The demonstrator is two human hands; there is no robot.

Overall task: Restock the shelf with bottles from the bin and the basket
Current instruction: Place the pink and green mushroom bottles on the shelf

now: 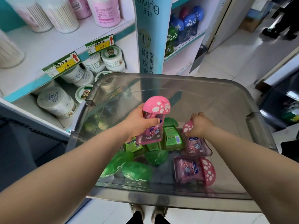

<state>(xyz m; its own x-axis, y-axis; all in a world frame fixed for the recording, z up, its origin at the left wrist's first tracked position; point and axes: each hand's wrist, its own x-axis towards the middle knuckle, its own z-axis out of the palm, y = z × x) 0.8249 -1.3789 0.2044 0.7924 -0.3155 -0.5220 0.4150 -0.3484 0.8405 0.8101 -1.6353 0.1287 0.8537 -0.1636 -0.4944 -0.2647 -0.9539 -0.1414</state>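
Pale floor tiles ran past a white shelf with teal edging, and a clear plastic bin stood in front of it at the person's feet. Two yellow-and-green price tags clipped to the shelf edge carried red up-arrows and handwritten figures that looked like 8.9 and 6.9. White tubs with green printing sat below the tags; their wording was too small to read. Above them stood canisters of cotton swabs and a pink canister. A pale blue banner hung down the upright, showing large Latin letters cut off at the top, the character 肌 in quotes and 双重 beneath it. Further right, blue mushroom-capped bottles stood on another shelf.

The left grip was closed round the neck of a pink bottle, lifted upright above the bin, its spotted cap uppermost and "270ml" printed low on its label. The right grip was clenched on the spotted cap of a second pink bottle, down inside the bin. A third pink bottle lay on its side beside it, near the green bottles, whose back labels showed barcodes.
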